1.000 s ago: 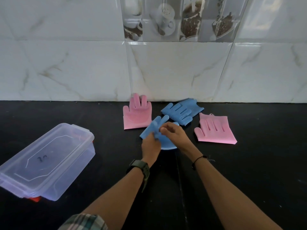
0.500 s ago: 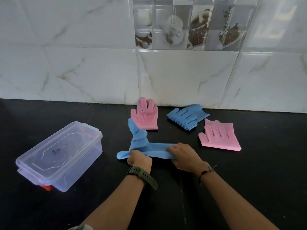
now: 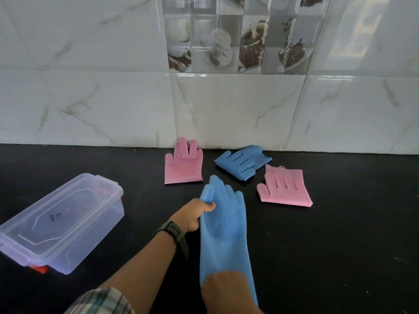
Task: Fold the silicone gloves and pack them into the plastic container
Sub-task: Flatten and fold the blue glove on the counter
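A long blue silicone glove [image 3: 224, 232] lies stretched out on the black counter, fingers pointing toward the wall. My left hand [image 3: 192, 215] pinches its thumb side near the palm. My right hand [image 3: 223, 288] grips its cuff end close to me. Three other gloves lie folded near the wall: a pink one [image 3: 183, 165] on the left, a blue one [image 3: 243, 162] in the middle and a pink one [image 3: 284, 185] on the right. The clear plastic container [image 3: 61, 223] stands at the left with its lid on.
The black counter [image 3: 340, 245] runs up to a white marble-tiled wall [image 3: 113, 105]. A red clip [image 3: 40, 269] shows under the container's near corner.
The blue glove was bunched between my hands, then stretched sideways; now it lies lengthwise toward the wall. My right hand has pulled the cuff toward me. The view has shifted closer.
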The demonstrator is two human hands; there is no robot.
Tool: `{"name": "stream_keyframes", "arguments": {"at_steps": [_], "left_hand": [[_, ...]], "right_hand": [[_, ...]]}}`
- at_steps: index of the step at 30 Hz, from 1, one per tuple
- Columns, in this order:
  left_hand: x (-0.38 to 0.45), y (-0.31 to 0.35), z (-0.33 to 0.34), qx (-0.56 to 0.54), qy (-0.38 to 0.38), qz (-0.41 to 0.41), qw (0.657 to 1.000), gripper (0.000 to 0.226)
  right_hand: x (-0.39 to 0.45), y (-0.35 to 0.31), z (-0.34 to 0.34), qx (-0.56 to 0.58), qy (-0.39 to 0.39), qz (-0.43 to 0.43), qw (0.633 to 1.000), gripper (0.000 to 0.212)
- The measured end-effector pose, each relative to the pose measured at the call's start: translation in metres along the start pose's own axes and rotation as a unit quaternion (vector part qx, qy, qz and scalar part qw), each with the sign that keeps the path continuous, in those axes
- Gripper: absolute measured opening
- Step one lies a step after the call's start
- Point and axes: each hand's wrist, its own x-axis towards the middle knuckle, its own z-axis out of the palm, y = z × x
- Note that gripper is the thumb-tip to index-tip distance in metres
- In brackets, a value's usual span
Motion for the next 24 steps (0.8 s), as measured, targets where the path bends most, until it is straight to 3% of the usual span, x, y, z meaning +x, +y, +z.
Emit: {"name": "stream_keyframes", "arguments": {"at_steps": [2,7,11,12,14,15,17,19,21,22,24], "left_hand": [[0.003,-0.006,0.0,0.031,-0.023,0.005,0.999,0.029],[0.016,-0.003,0.006,0.134,0.083,0.09,0.983,0.03],[0.023,0.017,0.007,0.128,0.082,0.117,0.981,0.036],[0.024,0.021,0.006,0.18,0.131,0.147,0.964,0.038],[0.027,0.022,0.005,0.304,0.265,0.228,0.886,0.043],[0.026,0.02,0.005,0.343,0.293,0.27,0.851,0.044],[0.022,0.008,0.008,0.409,0.261,0.345,0.803,0.046],[0.02,-0.01,0.014,0.48,0.177,0.375,0.773,0.045],[0.02,-0.034,0.018,0.568,0.1,0.356,0.735,0.045],[0.022,-0.045,0.019,0.613,0.085,0.337,0.709,0.047],[0.025,-0.055,0.016,0.656,0.096,0.317,0.678,0.052]], "right_hand": [[0.002,-0.007,0.005,0.017,-0.009,-0.001,1.0,0.031],[0.013,0.021,-0.01,-0.046,0.099,0.04,0.993,0.033],[0.016,0.043,-0.025,-0.032,0.064,0.007,0.997,0.037],[0.016,0.049,-0.029,-0.007,0.04,-0.009,0.999,0.04],[0.019,0.061,-0.039,0.052,-0.002,-0.013,0.999,0.05],[0.025,0.066,-0.044,0.072,0.005,-0.001,0.997,0.051],[0.043,0.076,-0.05,0.088,0.101,0.034,0.99,0.046],[0.064,0.086,-0.049,0.076,0.177,0.059,0.98,0.039],[0.083,0.097,-0.048,0.064,0.154,0.055,0.984,0.033],[0.093,0.103,-0.049,0.068,0.139,0.057,0.986,0.031],[0.112,0.117,-0.062,0.134,0.18,0.093,0.97,0.024]]}}
